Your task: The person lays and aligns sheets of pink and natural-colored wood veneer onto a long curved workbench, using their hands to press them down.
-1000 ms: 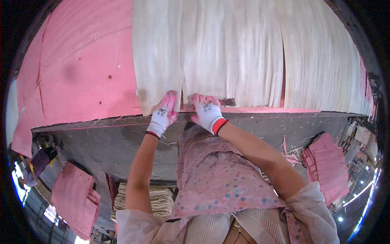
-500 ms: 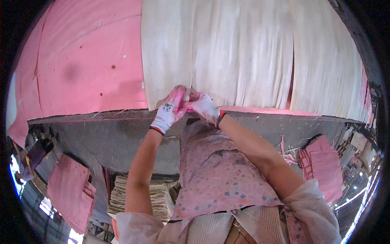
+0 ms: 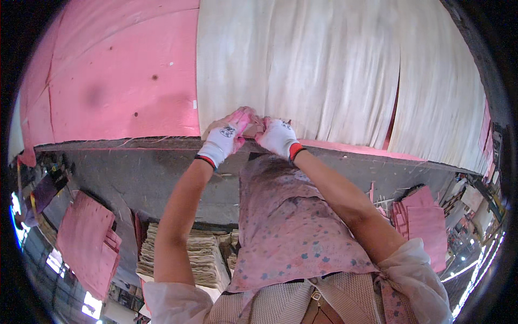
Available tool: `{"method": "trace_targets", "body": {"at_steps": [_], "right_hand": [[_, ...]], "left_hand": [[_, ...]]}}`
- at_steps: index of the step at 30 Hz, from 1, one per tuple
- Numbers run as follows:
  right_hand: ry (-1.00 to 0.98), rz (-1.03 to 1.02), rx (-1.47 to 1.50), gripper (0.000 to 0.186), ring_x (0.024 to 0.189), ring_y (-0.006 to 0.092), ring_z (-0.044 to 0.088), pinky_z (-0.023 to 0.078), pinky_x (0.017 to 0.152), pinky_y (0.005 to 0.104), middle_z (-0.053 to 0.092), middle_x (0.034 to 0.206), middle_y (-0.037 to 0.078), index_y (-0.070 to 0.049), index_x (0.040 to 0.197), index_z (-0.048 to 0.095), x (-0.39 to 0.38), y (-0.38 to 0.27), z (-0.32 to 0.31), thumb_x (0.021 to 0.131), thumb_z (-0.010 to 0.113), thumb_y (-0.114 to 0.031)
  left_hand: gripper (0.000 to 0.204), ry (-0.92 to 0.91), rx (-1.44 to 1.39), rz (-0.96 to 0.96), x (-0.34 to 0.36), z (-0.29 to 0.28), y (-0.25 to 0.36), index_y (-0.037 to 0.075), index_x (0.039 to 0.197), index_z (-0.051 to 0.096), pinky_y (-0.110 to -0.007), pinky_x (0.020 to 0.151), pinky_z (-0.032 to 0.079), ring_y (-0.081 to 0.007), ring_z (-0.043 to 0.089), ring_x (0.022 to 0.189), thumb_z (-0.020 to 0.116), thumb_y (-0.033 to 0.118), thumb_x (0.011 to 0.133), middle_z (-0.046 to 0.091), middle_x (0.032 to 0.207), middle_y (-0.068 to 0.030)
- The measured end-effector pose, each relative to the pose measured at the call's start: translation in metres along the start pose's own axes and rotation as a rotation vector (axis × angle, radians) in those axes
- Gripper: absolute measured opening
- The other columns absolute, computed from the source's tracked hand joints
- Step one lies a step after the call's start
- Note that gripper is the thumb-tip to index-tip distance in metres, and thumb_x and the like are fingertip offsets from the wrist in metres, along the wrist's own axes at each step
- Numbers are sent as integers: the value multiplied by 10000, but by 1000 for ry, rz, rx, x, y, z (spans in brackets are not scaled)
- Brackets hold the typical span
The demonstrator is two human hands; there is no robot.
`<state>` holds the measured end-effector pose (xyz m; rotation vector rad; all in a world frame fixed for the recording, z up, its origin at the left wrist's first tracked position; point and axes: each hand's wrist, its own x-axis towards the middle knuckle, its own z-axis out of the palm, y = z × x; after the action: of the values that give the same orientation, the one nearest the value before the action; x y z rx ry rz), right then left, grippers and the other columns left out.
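Note:
Both of my hands wear white knit gloves with pink-stained fingers. They meet at the near edge of pale wood veneer sheets (image 3: 334,70), beside the seam between two of them. My left hand (image 3: 227,135) has its fingers over the edge of the left sheet and its thumb lower down, closed on that edge. Just to its right, my right hand (image 3: 276,136) is closed with bent fingertips on the neighbouring sheet's edge. A small tan patch shows between the hands; what it is I cannot make out.
Pink sheets (image 3: 124,75) cover the left and show beneath the veneer. A dark gap (image 3: 395,108) parts two veneer sheets on the right. Below the edge are a stack of pale sheets (image 3: 208,264), pink sheets at left (image 3: 86,237) and right (image 3: 426,227), and scraps.
My hands have drawn slightly apart, the right one shifting to the right and turning its back upward. The left has slid a little up over the veneer. The whole view has shifted slightly.

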<state>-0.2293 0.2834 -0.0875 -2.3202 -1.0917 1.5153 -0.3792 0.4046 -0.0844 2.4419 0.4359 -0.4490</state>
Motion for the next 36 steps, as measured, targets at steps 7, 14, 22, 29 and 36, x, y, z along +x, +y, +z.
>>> {"method": "trace_targets", "body": {"at_steps": [7,14,22,29,36], "right_hand": [[57,-33,-231,276,900,342,661,528,799,408,677,936,199,-33,964,656,0,-10,-3,743,607,-192],[187,-176,-484,151,835,322,672,499,678,447,678,862,150,-64,842,632,3,6,-7,796,561,-188],[-116,-429,-593,208,805,289,675,485,726,460,683,812,134,-133,960,675,-41,38,-91,821,553,-227],[-240,257,171,210,548,139,592,483,519,277,625,646,74,-66,901,646,-112,129,-135,782,660,-238],[-43,253,-165,228,593,125,613,510,571,295,656,704,81,-67,948,661,-204,259,-32,790,660,-231]], "left_hand": [[678,-37,377,-72,3,44,9,32,1320,440,-389,1099,330,-304,286,1383,676,191,704,319,1474,-177],[724,184,401,0,7,62,4,15,1381,371,-384,1159,219,-311,253,1397,644,170,729,281,1489,-191],[689,25,370,-104,9,57,10,69,1456,253,-350,1169,195,-287,250,1404,496,117,812,255,1518,-140],[881,24,316,-83,5,39,20,50,1464,221,-351,1184,167,-286,230,1410,655,170,707,268,1503,-154],[821,108,186,-67,4,26,33,40,1428,312,-343,1164,224,-285,261,1399,656,164,693,330,1478,-150]]}}
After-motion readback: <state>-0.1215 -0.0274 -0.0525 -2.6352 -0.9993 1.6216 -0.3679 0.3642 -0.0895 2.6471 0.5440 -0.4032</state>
